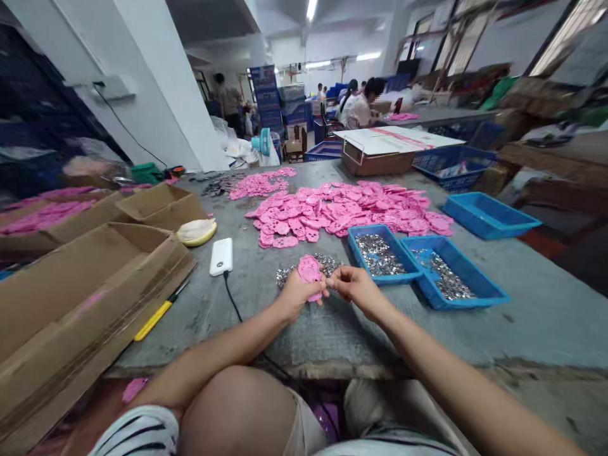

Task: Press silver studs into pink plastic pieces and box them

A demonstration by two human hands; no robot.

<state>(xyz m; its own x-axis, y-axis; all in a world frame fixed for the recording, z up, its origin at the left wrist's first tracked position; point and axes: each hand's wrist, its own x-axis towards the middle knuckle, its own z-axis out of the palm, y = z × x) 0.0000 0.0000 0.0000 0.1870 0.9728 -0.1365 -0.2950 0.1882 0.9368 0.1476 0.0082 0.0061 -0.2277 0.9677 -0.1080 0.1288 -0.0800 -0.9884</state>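
Observation:
My left hand (pixel 299 292) is closed around a pink plastic piece (pixel 309 269), flat with rounded edges and molded recesses, held upright above the table. My right hand (pixel 349 285) pinches at the right edge of that piece, its thumb and forefinger meeting the left fingertips. Whatever sits between the right fingers is too small to make out. Just behind both hands lies a scatter of small shiny metal parts (pixel 284 275). Two blue trays, a nearer one (pixel 430 297) and another (pixel 354 244), hold more such parts to the right of my right hand.
A big heap of pink pieces (pixel 332 209) covers the table's middle. To the left are a white power bank (pixel 221 256) with a black cable, a yellow cutter knife (pixel 152 321) and cardboard boxes (pixel 156 253). Another blue tray (pixel 489 215) stands right. People sit farther back.

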